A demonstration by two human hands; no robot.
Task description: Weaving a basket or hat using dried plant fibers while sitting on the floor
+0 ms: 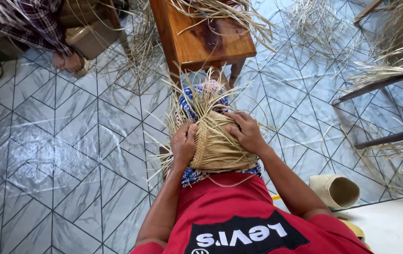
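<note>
Half-woven straw hat [218, 143], loose strands

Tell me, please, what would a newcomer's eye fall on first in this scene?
Most likely the half-woven straw piece in the middle, on the person's lap, its loose strands fanning up toward the wooden table. The left hand grips its left edge and the right hand presses its top right. Next come the pale geometric floor tiles and a finished woven piece lying at the lower right.

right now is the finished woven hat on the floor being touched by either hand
No, both the left hand and right hand press on the straw weaving in the lap, while the woven hat lies apart on the floor.
</note>
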